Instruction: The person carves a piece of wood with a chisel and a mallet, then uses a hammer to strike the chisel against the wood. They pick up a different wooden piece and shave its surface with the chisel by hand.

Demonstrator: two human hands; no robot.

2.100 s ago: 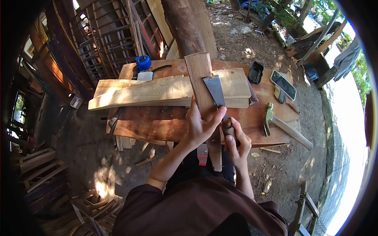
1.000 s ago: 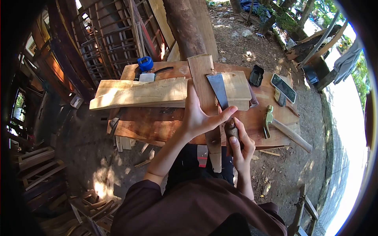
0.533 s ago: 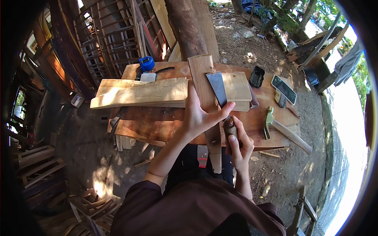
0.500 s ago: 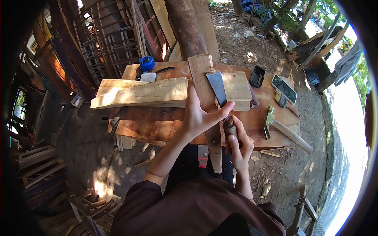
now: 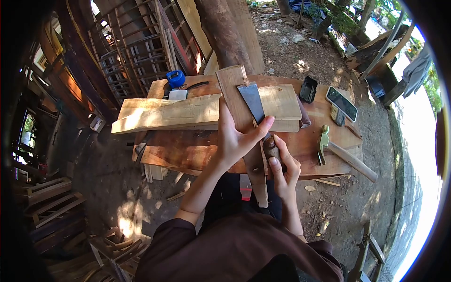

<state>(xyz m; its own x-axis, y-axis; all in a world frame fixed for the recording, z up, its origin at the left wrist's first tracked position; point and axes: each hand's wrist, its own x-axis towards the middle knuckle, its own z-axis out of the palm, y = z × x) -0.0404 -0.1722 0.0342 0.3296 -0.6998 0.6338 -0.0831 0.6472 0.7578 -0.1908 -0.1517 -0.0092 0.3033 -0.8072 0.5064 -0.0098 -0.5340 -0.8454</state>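
Note:
My left hand (image 5: 233, 144) grips a long piece of wood (image 5: 233, 87), its fingers hidden behind the wood. The thumb stretches out towards the neck of a chisel (image 5: 252, 104). In my right hand (image 5: 285, 170) is the chisel's dark wooden handle, fingers wrapped round it and thumb along its side. The wide metal blade lies slanted against the face of the wood, its edge pointing away from me. The wood's lower end narrows and hangs over my lap.
Pale planks (image 5: 171, 115) lie across the wooden workbench (image 5: 183, 143) beyond my hands. On the right are a claw hammer (image 5: 350, 160), a phone (image 5: 341, 103) and a black case (image 5: 308, 89). A blue tool (image 5: 175, 79) sits at the back left. Wooden frames (image 5: 51, 197) stand on the left.
My hands have moved slightly left over the bench, together with the wood and the chisel. The view has shifted a little. Both grips look the same.

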